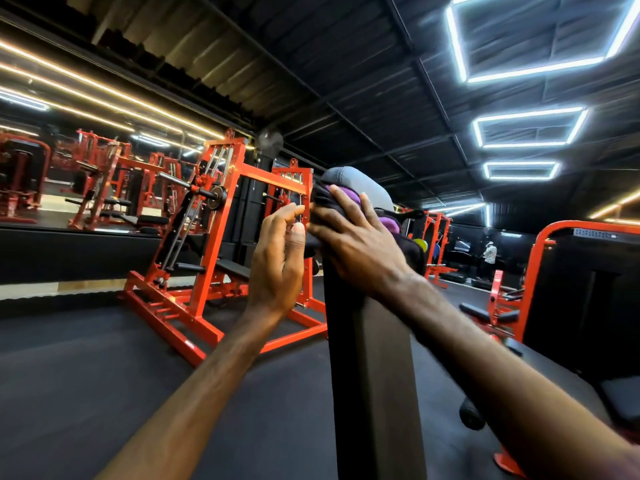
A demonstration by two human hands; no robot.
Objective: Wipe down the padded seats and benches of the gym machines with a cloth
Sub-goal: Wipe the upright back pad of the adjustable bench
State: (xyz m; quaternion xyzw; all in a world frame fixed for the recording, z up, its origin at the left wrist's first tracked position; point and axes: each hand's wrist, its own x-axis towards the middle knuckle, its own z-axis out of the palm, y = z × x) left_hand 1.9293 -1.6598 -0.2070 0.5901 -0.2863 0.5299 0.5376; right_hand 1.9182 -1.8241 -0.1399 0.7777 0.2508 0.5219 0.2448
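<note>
right hand (360, 247): fingers spread flat, pressing dark cloth (323, 199) with purple folds onto the top of upright padded backrest (370, 358) | left hand (280, 261): just beside cloth, fingers loosely curled, holding nothing | pad long axis runs vertical, below the cloth, right hand nearer | pad smooth, dark, firm vinyl; cloth soft, bunched

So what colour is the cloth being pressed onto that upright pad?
Mostly black with purple patches, seen in the head view: the cloth lies under the right hand.
</note>
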